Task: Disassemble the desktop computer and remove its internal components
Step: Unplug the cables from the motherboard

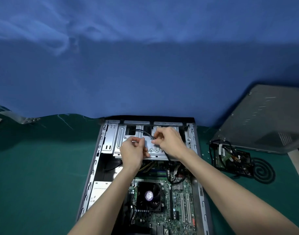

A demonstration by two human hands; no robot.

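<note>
Head view, cable (143,130) over drive cage (155,150), side panel (264,119), loose drive (226,158)

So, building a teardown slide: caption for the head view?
Right hand pinches a cable atop the drive cage, left hand beside it; case open, hard drive lies right.

Backdrop: wrinkled blue cloth (145,65) fills the upper half and hangs down to the tabletop (43,175). The tabletop has a dark green covering with pale scratches near the far left. A flat grey strip (21,118) pokes out under the cloth hem at the left edge. There's a white bar (296,158) at the right edge. Light is soft and even, with faint shadows.
</note>
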